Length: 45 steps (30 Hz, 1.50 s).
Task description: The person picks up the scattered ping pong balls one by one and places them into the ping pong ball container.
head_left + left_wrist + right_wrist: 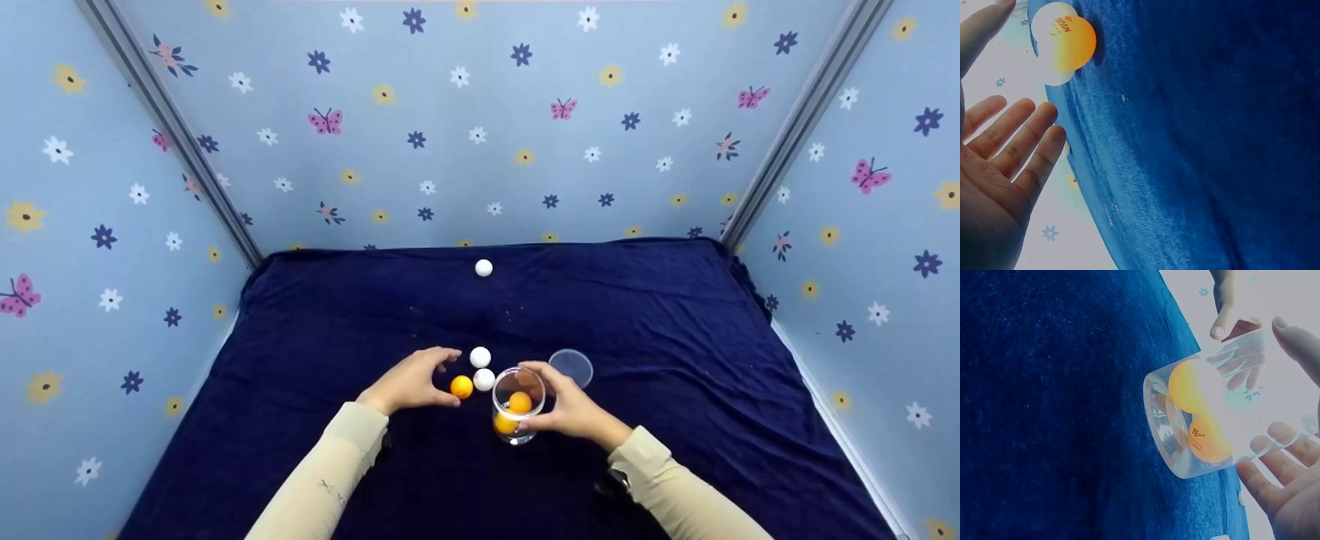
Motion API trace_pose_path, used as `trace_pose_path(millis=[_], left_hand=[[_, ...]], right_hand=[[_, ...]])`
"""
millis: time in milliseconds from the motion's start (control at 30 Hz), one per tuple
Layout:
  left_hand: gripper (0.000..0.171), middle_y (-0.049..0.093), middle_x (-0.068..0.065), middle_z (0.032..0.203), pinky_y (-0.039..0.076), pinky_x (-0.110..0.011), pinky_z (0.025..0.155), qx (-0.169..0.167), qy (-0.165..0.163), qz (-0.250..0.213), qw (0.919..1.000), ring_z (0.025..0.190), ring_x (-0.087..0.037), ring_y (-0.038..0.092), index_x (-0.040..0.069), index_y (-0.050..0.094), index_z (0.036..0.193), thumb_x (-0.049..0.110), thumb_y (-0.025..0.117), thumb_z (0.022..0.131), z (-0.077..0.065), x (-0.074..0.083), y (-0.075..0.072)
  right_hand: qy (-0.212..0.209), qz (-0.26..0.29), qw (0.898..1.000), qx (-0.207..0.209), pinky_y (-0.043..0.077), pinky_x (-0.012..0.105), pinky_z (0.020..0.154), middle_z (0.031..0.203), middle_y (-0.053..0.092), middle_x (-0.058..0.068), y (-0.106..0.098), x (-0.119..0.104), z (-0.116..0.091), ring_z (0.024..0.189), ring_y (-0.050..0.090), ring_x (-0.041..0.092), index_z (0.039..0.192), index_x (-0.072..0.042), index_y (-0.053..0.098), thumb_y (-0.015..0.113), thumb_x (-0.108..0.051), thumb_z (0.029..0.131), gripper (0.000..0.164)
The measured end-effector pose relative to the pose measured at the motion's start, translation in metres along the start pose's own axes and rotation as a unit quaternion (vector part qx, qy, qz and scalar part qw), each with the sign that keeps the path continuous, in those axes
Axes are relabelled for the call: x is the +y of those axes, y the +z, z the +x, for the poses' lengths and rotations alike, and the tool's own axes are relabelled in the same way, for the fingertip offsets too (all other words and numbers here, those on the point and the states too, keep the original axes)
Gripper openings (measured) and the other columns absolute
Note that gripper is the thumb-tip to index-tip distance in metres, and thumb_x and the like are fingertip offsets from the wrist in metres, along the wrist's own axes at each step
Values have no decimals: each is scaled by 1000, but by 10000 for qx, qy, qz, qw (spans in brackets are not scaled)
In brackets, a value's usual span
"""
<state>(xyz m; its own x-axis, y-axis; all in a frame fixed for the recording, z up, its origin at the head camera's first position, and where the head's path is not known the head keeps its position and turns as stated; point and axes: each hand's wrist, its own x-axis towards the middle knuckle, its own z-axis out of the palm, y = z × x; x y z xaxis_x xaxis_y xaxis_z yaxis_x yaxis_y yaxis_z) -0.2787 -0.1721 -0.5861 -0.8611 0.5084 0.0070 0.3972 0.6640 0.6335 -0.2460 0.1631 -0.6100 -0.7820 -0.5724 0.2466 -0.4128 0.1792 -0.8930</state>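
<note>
My right hand (566, 405) grips a clear plastic jar (1165, 430), with thumb and fingers on opposite sides of its wall. Two orange ping-pong balls (1193, 385) lie inside, near the jar's bottom. To the left, my left hand (412, 381) is spread, thumb apart from the fingers, holding nothing. Just off its thumb and fingertips sits a loose orange ping-pong ball (461, 387). Beside that ball are two white ping-pong balls, one nearer (484, 379) and one farther (480, 357). The left wrist view shows the open palm (988, 180) below this cluster.
A round clear lid (571, 368) lies on the dark blue cloth (337, 315), behind my right hand. Another white ball (484, 268) rests near the cloth's far edge. Flower-patterned walls (480, 135) enclose the back and both sides.
</note>
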Motion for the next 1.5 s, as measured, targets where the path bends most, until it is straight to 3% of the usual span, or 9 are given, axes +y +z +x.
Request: trace_pose_path(millis=[767, 1167, 1500], left_hand=[[67, 77, -10, 122, 60, -48, 99, -73, 43, 225, 9997, 105, -25, 72, 4, 74, 133, 30, 99, 77, 9, -8, 15], [53, 78, -6, 108, 60, -43, 94, -168, 113, 323, 9993, 97, -20, 71, 6, 78, 123, 26, 98, 78, 14, -10, 20], [45, 79, -4, 105, 60, -38, 87, -192, 299, 424, 9985, 92, -17, 71, 6, 79, 118, 22, 96, 80, 18, -13, 24]], right_hand=[[-175, 200, 9996, -117, 55, 60, 110, 139, 69, 29, 0, 4, 3, 126, 68, 50, 148, 9, 49, 97, -6, 78, 86], [-193, 98, 9997, -64, 57, 50, 110, 140, 69, 29, -1, 5, 2, 127, 68, 50, 148, 8, 51, 97, -6, 78, 86], [-72, 97, 9999, -36, 57, 57, 108, 142, 69, 25, -1, 5, 1, 128, 69, 48, 149, 6, 51, 98, -9, 77, 88]])
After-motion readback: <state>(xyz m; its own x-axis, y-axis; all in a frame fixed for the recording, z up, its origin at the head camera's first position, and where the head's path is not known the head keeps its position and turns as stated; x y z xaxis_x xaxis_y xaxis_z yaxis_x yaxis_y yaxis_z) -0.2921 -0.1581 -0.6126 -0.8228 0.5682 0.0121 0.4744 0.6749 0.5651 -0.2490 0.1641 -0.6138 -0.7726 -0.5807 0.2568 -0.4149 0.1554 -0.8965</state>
